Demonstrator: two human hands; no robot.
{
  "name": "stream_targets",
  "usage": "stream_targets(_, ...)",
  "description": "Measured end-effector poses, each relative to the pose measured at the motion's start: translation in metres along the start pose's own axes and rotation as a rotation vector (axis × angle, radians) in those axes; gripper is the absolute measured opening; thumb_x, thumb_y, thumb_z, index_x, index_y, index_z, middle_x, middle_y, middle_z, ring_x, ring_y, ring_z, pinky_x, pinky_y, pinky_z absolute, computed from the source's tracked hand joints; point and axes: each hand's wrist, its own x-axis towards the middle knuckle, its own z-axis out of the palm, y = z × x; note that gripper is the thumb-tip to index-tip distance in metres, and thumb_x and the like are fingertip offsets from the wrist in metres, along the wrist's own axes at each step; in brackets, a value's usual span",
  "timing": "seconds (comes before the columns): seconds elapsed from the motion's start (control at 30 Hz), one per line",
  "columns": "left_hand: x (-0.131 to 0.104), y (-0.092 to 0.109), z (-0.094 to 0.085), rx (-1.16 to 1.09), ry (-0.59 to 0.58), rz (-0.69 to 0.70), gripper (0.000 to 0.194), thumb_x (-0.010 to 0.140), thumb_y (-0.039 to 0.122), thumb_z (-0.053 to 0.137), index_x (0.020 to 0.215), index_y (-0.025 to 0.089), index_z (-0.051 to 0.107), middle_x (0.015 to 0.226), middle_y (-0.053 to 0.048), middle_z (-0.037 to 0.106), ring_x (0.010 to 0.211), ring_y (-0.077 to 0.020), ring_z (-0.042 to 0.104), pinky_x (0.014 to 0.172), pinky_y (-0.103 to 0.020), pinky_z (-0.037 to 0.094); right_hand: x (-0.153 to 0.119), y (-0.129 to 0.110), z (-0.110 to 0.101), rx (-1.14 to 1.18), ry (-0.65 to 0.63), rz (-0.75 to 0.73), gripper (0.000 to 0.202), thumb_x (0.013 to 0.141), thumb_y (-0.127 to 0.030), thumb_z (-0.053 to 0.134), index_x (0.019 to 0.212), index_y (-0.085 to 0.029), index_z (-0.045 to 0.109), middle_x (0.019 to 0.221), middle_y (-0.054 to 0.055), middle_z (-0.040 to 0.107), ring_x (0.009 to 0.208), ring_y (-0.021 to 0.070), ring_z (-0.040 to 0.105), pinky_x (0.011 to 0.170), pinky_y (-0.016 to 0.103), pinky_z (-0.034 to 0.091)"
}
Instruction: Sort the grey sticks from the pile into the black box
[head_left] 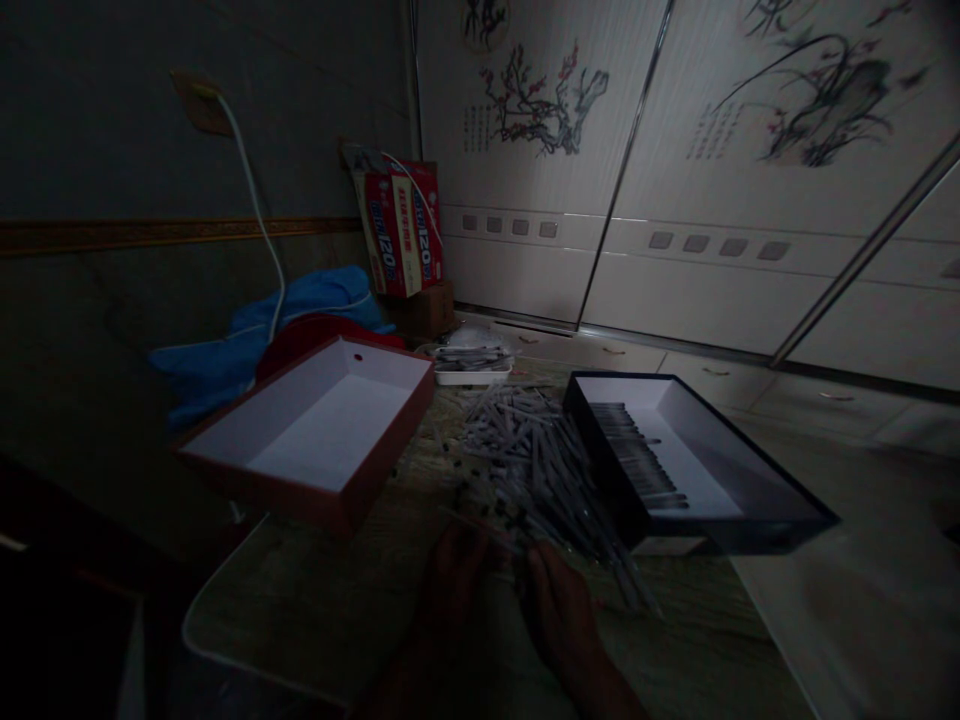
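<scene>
Low light leaves both hands dim. My left hand (pixel 454 570) is closed, its fingers curled at the near side of the table; what they hold is too dark to make out. My right hand (pixel 555 600) is closed too, thumb and fingers pinched on the end of a thin, clear stick-like piece (pixel 495 535) that runs across toward my left hand. Just beyond them spreads a heap of clear, slim plastic tubes (pixel 532 440), like pen barrels. Small black pieces (pixel 461 487) lie scattered at the heap's left side.
A red-brown box (pixel 352 495) with a white inside stands on the left of the table (pixel 300 610). The dark blue box (pixel 750 535) on the right holds a row of dark-tipped pens (pixel 641 460). Behind are a white tray (pixel 472 378), blue cloth (pixel 322 295) and red cartons (pixel 401 230).
</scene>
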Motion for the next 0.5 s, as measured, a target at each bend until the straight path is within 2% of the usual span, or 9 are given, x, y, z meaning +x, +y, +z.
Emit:
stream_targets(0.13,0.0001,-0.0016,-0.0017,-0.055,0.016,-0.016,0.025,0.069,0.035,0.066,0.083,0.015,0.063,0.075,-0.002,0.067,0.070,-0.0170,0.061,0.066,-0.027,0.047,-0.0007,-0.0027,-0.0017,0.014,-0.018,0.021,0.024,0.092,-0.035,0.031,0.084,-0.023,0.051,0.072,0.001,0.060,0.064,0.0139,0.058,0.059,0.023,0.043)
stream_targets(0.23,0.0024,-0.0045,-0.0021,-0.089,0.010,-0.015,0.023,0.068,0.033,0.067,0.081,0.015,0.062,0.072,-0.001,0.066,0.067,-0.0153,0.059,0.064,-0.026,0.046,0.0000,-0.0033,-0.0024,0.018,-0.054,0.024,0.025,0.092,-0.035,0.031,0.089,-0.022,0.051,0.077,0.002,0.061,0.069,0.0145,0.059,0.063,0.024,0.044)
stream_targets(0.37,0.0031,-0.0065,-0.0016,-0.069,0.007,-0.009,0.024,0.066,0.036,0.068,0.077,0.015,0.062,0.066,0.001,0.063,0.062,-0.0144,0.057,0.062,-0.026,0.045,0.0000,0.0003,-0.0001,0.014,-0.014,0.006,0.030,0.092,-0.037,0.029,0.082,-0.022,0.053,0.073,0.002,0.061,0.066,0.0151,0.059,0.062,0.025,0.044)
stream_targets(0.5,0.0009,-0.0035,-0.0011,-0.051,0.005,-0.010,0.026,0.066,0.037,0.068,0.079,0.015,0.063,0.071,-0.001,0.066,0.067,-0.0159,0.059,0.067,-0.028,0.046,-0.0018,0.0005,0.0007,0.026,-0.004,0.016,0.030,0.092,-0.037,0.030,0.079,-0.022,0.053,0.069,0.001,0.060,0.062,0.0142,0.058,0.058,0.024,0.044)
